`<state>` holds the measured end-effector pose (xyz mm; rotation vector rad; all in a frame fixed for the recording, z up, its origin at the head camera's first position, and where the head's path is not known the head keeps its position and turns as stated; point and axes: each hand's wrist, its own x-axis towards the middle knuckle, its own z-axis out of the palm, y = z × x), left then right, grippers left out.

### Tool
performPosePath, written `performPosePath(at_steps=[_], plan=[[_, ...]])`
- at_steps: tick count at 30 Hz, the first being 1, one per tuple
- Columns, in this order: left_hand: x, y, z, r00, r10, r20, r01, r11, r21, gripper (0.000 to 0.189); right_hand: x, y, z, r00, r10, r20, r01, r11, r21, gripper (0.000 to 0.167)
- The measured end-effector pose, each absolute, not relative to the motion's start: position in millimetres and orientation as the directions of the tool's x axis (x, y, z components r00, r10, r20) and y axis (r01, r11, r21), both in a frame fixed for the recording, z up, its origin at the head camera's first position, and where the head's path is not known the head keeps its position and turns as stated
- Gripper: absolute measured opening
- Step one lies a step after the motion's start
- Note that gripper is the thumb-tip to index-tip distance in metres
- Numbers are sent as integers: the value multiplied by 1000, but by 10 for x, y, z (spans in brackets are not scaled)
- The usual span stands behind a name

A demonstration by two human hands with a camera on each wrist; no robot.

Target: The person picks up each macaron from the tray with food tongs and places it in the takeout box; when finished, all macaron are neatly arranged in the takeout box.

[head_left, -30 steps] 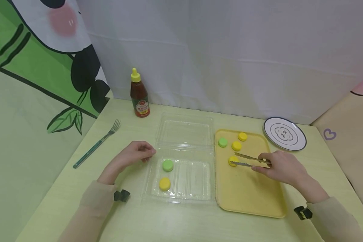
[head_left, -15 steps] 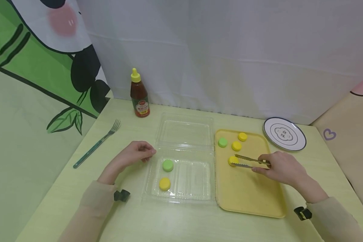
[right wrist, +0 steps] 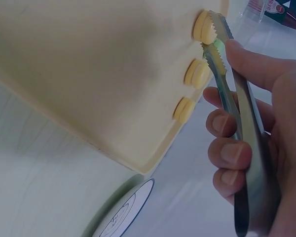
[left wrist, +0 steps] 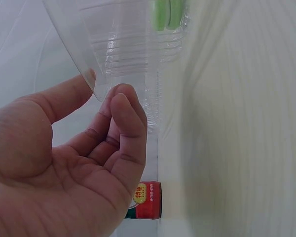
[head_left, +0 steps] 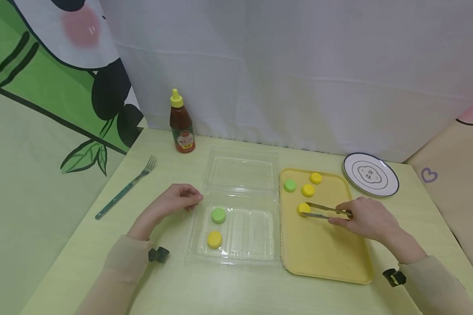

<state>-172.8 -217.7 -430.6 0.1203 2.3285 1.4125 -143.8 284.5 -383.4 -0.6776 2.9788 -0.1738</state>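
In the head view, my left hand (head_left: pixel 177 199) pinches the left edge of a clear plastic clamshell box (head_left: pixel 256 236) between thumb and fingers. The box lies opened flat. A green macaron (head_left: pixel 218 215) and a yellow macaron (head_left: pixel 214 239) sit in its left part. My right hand (head_left: pixel 366 218) grips metal food tongs (right wrist: pixel 249 123) over a yellow tray (head_left: pixel 323 258). Their serrated tips stand either side of the nearest yellow macaron (head_left: pixel 302 209) on the tray. Farther back on it lie two more yellow macarons (head_left: pixel 308 190) and a green one (head_left: pixel 289 185).
A sauce bottle (head_left: pixel 183 127) with a yellow cap stands at the back left. To the left lies a fork (head_left: pixel 126 188) with a green handle. A white plate (head_left: pixel 370 174) with a dark rim sits behind the tray's right corner, near the curtain.
The tong tips have drawn closer together and shifted slightly around the nearest yellow macaron. My left hand keeps its place at the box edge.
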Motion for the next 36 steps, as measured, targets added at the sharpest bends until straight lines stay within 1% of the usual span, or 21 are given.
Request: performPosePath(at_steps=[12,31,36], plan=[[-1716,-2176,-4287,-914,290,-285,-123,470,874,29,-1424,2846,-3823,-887,-460,-44,-451,882,-134,33],[-1717,-2178,-4284,-914,295,-280,-118,467,876,30,-1425,2828,-3779,-883,-469,-38,-461,878,-128,34],[-1718,-2180,-4284,-914,293,-281,-115,476,872,29,-1427,2835,-3760,-878,-478,-27,-472,874,-111,25]])
